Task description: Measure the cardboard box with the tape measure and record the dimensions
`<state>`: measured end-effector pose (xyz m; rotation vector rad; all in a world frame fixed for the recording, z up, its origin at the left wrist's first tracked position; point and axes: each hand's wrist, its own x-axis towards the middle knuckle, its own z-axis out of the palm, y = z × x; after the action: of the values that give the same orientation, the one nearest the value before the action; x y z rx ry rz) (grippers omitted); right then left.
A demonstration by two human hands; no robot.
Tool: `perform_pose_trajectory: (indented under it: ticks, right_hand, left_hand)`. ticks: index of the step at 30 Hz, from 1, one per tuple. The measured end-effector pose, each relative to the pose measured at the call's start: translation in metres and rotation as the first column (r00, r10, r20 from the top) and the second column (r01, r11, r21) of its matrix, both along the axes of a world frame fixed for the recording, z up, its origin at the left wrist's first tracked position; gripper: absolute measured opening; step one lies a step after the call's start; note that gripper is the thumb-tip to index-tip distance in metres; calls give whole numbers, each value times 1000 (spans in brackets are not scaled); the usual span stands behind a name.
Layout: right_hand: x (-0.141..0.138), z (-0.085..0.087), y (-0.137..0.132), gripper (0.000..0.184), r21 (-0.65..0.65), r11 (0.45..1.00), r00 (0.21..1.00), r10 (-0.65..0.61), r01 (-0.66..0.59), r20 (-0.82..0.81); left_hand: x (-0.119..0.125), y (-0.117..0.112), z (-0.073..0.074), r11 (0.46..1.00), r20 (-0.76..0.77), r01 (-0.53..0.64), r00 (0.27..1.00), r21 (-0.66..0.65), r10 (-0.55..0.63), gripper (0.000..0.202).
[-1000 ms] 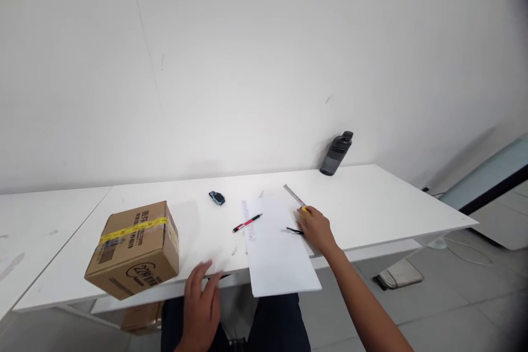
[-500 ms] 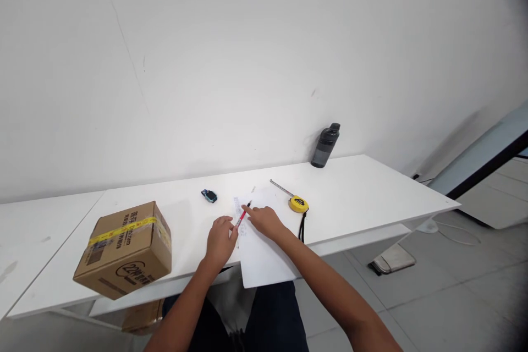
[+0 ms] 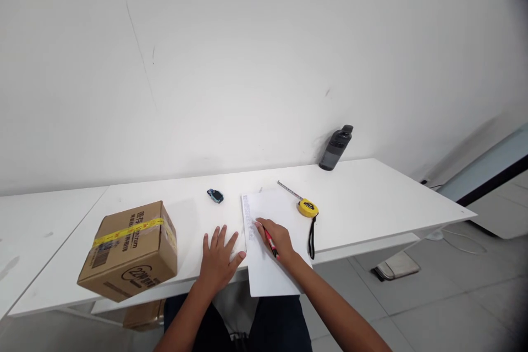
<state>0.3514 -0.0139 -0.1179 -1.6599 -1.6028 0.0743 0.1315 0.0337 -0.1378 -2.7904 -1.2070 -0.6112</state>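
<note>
My right hand is closed around a red pen, its tip end down by the paper. Beneath that hand lies a white sheet of paper, with rows of small handwriting along its left side; its lower edge hangs past the table's front. My left hand rests flat on the table just left of the sheet, fingers spread, holding nothing. Right of the paper sits a yellow tape measure with a length of blade out and a black strap. A dark watch lies beyond my left hand.
A taped cardboard box stands at the left of the white table. Against the wall at the back right is a dark water bottle. Another box is under the table.
The pen, earlier between both hands, is now in writing grip in my right hand, which has come lower on the sheet. My left hand has let go and spread flat on the table.
</note>
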Motion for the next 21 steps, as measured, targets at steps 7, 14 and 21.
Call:
perform_pose_trajectory:
  ticks: [7, 14, 21]
  right_hand:
    - [-8, 6, 0, 28, -147, 973, 803, 59, -181, -593]
    - [-12, 0, -1, 45, -184, 958, 888, 121, -222, -443]
    - [-13, 2, -2, 44, -160, 965, 933, 147, -208, -329]
  left_hand:
    - [2, -5, -7, 1000, 27, -12, 1000, -13, 13, 52]
    - [4, -7, -5, 999, 18, -28, 999, -46, 29, 49]
    - [4, -9, -3, 998, 29, -40, 999, -58, 42, 55]
